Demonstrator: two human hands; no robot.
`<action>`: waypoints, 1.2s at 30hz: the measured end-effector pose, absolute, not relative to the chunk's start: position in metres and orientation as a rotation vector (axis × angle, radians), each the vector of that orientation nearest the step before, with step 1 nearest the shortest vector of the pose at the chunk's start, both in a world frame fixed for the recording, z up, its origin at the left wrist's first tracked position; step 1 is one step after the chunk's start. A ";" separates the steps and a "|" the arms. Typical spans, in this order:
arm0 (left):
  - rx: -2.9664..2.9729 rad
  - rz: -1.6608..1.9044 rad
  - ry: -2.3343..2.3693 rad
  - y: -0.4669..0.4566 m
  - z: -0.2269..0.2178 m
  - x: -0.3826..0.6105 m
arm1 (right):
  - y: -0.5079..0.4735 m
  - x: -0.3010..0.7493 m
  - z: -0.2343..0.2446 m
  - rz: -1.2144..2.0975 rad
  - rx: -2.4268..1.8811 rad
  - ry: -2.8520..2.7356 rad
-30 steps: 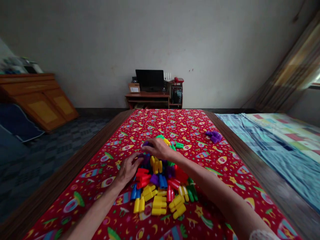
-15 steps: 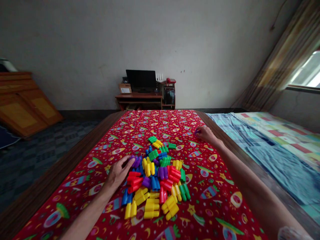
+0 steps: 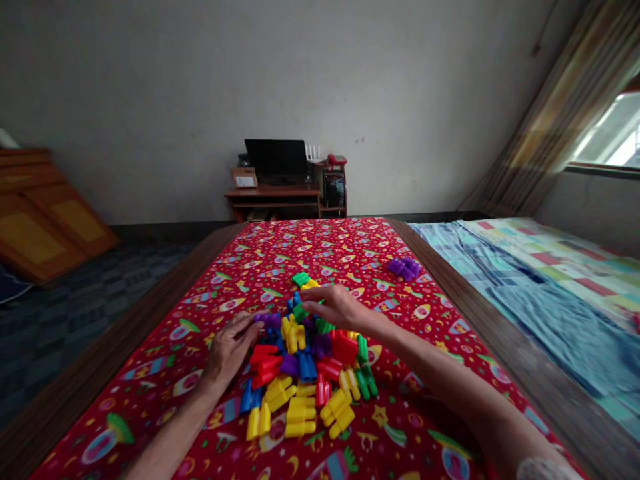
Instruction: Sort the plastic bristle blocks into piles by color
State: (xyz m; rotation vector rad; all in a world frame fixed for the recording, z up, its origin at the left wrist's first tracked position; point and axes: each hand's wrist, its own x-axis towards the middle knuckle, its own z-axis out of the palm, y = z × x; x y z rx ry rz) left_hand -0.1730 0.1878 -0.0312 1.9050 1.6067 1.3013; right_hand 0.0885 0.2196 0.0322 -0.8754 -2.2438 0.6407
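Note:
A heap of plastic building blocks [image 3: 305,367] in red, yellow, blue, green and purple lies on a red patterned tablecloth [image 3: 425,373]. My left hand [image 3: 227,350] rests at the heap's left edge, fingers stretched toward a purple block [image 3: 267,321]. My right hand [image 3: 336,305] hovers over the far side of the heap, fingertips curled on a green block [image 3: 300,312]. A small separate pile of purple blocks [image 3: 405,268] sits far right on the cloth.
The table's wooden edge [image 3: 480,313] runs along both sides. A bed with a checked sheet [image 3: 560,293] lies on the right. A desk with a monitor [image 3: 278,160] stands at the far wall, a wooden cabinet [image 3: 45,227] on the left.
My right hand went out to the far right with a purple block, left it in the purple pile, and came back over the heap. My left hand stayed at the heap's left edge.

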 end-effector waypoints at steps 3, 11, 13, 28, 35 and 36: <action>1.869 1.284 1.569 0.185 -0.029 -0.169 | 0.203 0.044 0.028 0.574 -0.814 -2.410; 1.799 1.218 1.438 0.177 -0.023 -0.163 | 0.227 0.080 0.029 0.474 -1.020 -2.170; 1.811 1.225 1.423 0.178 -0.022 -0.162 | 0.240 0.130 0.031 0.387 -1.143 -1.981; 1.875 1.205 1.454 0.184 -0.028 -0.166 | 0.249 0.317 -0.014 0.013 -1.892 -1.694; 1.875 1.208 1.473 0.181 -0.024 -0.164 | 0.237 0.292 0.008 -0.249 -2.061 -1.690; 1.874 1.207 1.473 0.181 -0.023 -0.163 | 0.234 0.279 0.016 -0.259 -1.995 -1.726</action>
